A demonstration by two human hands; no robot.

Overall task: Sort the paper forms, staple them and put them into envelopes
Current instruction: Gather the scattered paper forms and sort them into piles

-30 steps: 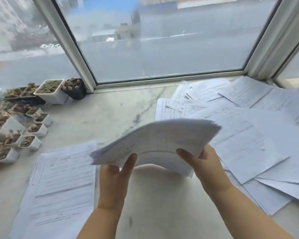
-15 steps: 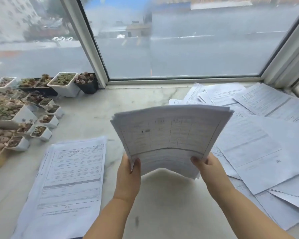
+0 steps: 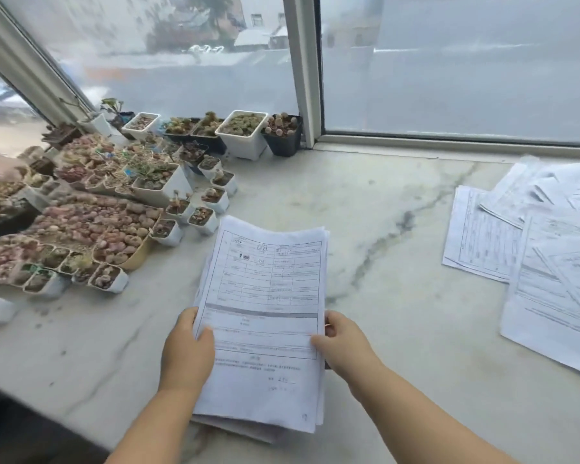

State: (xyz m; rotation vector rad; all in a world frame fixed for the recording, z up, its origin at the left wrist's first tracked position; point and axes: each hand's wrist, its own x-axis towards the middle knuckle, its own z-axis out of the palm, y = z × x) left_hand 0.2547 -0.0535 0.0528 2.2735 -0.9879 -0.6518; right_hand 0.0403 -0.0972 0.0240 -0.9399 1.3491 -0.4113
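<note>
Far left: cluster of small succulent pots (image 3: 121, 202) along the window, near the work area but not touching it.

Centre: the stack of forms (image 3: 265, 316), held up and bowed in the air half a second ago, has come down and sits on the other forms that lay at the left of the marble tabletop (image 3: 399, 202); edges of those lower sheets peek out beneath at the near end. Left hand (image 3: 186, 353) grips the stack's left edge, thumb on top of the page. Right hand (image 3: 344, 343) holds the right edge likewise, thumb on the paper. Hands apart, one each side.

Right: loose spread of unsorted forms (image 3: 533, 262), well apart from the stack.

Reading: one batch appears merged and squared. Stapling not yet done; no stapler or envelopes in view.
</note>
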